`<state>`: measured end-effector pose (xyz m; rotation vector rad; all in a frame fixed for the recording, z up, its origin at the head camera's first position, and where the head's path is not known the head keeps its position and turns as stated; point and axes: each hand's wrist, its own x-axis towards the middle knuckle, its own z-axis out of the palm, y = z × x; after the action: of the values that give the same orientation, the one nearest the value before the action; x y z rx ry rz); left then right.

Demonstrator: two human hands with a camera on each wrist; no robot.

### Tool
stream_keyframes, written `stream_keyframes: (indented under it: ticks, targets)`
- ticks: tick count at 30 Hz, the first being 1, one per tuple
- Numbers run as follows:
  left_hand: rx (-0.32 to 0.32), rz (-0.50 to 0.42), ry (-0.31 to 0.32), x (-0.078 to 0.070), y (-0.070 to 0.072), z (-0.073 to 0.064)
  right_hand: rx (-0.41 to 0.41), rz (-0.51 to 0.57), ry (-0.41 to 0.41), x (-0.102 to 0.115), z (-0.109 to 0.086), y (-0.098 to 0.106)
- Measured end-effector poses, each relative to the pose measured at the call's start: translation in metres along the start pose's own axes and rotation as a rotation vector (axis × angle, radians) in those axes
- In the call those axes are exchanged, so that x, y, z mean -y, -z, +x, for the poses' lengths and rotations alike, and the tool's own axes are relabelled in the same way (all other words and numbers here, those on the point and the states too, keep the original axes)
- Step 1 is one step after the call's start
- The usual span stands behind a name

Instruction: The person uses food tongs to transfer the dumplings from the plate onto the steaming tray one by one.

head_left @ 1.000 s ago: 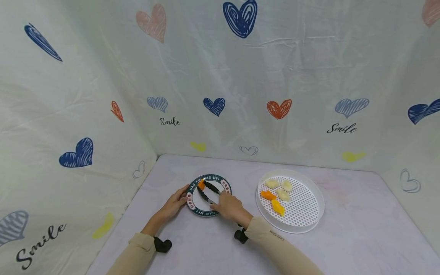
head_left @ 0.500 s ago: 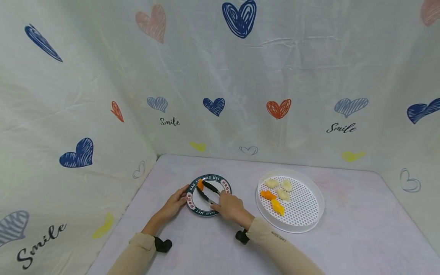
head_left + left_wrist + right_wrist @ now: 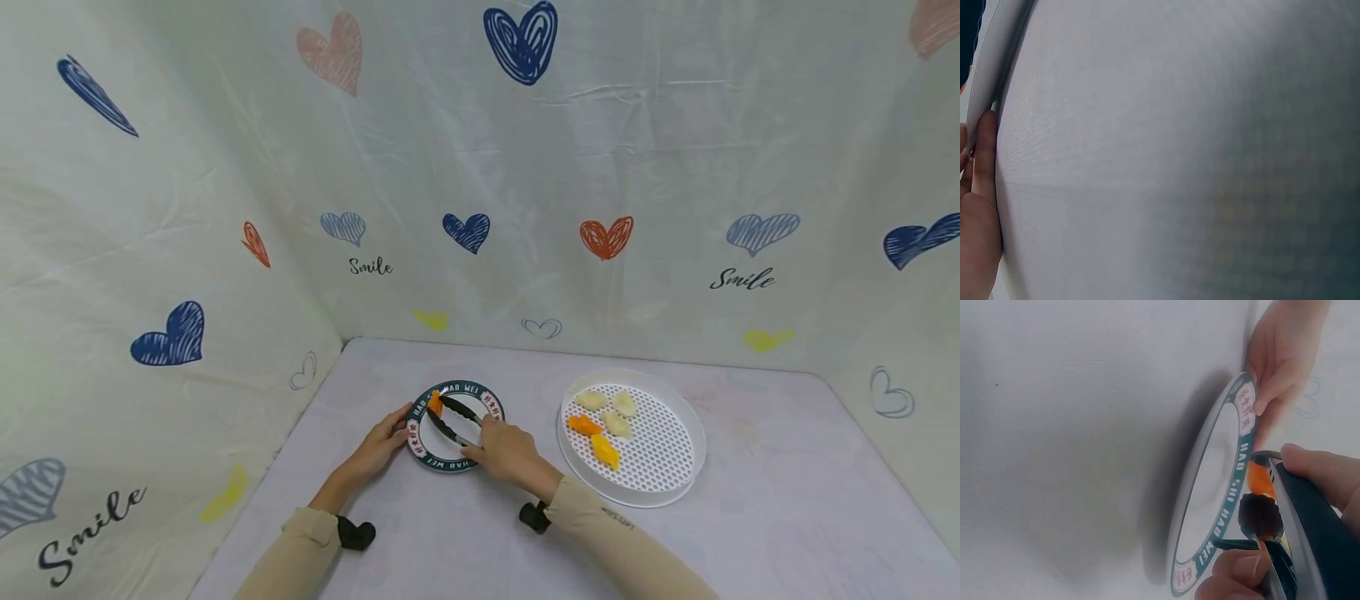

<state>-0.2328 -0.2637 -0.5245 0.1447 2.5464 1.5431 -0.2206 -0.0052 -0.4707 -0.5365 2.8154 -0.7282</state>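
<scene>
My left hand point(image 3: 382, 446) grips the left rim of a round white plate point(image 3: 444, 466) with a dark green lettered border. In the right wrist view its thumb lies on the rim; in the left wrist view fingers point(image 3: 985, 153) reach under the plate's edge. My right hand point(image 3: 508, 452) holds black-tipped metal tongs point(image 3: 462, 409) over the plate. Between the tong tips, by the upper left rim, is an orange dumpling-shaped piece point(image 3: 435, 403), partly covered by the tongs in the right wrist view.
To the right stands a round white perforated tray point(image 3: 663, 462) with a raised rim. On it lie several dumpling-like pieces, pale ones point(image 3: 617, 424) and orange-yellow ones point(image 3: 605, 452). A heart-printed curtain point(image 3: 525, 167) hangs behind the white table point(image 3: 795, 500).
The tong tips and the orange piece have shifted slightly left on the plate. My right forearm has swung a little to the right. The left hand stays on the rim.
</scene>
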Motion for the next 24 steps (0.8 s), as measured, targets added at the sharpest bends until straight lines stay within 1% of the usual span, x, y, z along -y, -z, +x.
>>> stream_keyframes:
  ticks: [4, 8, 10, 15, 20, 24]
  targets:
    - [0.004, -0.004, 0.005, 0.002, 0.000, 0.002, -0.003, -0.004, 0.012, -0.002, -0.005, 0.004]
    - [-0.012, -0.013, 0.028, 0.003, 0.000, 0.002, 0.000, -0.010, 0.023, -0.004, -0.011, 0.011]
    - [-0.015, -0.006, 0.031, 0.002, 0.000, 0.002, 0.008, 0.000, 0.029, -0.005, -0.016, 0.014]
    - [-0.015, 0.006, 0.029, 0.002, -0.001, 0.002, 0.038, 0.019, 0.040, -0.007, -0.028, 0.022]
    - [-0.016, 0.003, 0.029, 0.003, -0.001, 0.002, 0.031, -0.003, 0.060, -0.010, -0.040, 0.031]
    - [-0.018, 0.000, 0.017, 0.003, -0.001, 0.001, 0.030, -0.002, 0.045, -0.015, -0.050, 0.035]
